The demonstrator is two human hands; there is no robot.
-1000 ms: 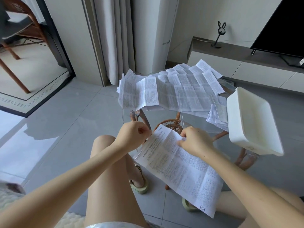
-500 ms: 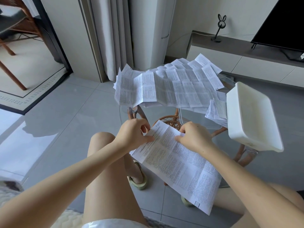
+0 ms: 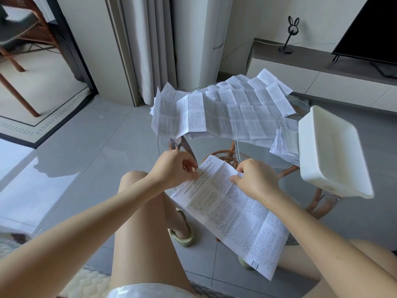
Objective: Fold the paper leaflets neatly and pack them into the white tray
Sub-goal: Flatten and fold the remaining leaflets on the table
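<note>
We noted one long leaflet [image 3: 232, 211], white with dense print and crosswise creases, held up by its top end, its barcoded lower end hanging nearer us. A heap of unfolded leaflets [image 3: 225, 110] sprawled across the far part of the desk [image 3: 264, 155]. A small stack of folded leaflets [image 3: 283, 143] lay just beside the left wall of the white tray [image 3: 330, 151], which sat open side up at the desk's right.

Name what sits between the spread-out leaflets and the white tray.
A small stack of folded leaflets, right beside the white tray, shown in the head view.
</note>
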